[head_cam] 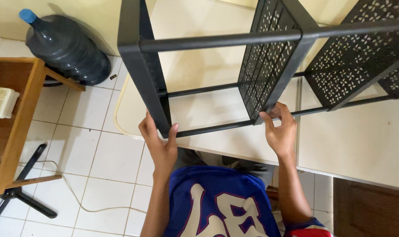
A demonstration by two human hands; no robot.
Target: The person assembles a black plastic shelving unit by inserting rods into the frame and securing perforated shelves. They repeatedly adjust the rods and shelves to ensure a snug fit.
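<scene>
Left hand (160,142) and right hand (280,131) each grip a black metal rack (269,66) with perforated shelves.

I have one view only: the head camera looks steeply down from close above, over the cream table's near edge (234,153), with white floor tiles (102,153) filling the left.

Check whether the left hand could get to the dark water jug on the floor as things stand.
Probably not without letting go: the left hand grips the black rack's end panel on the table, and the water jug lies well beyond it on the floor.
</scene>
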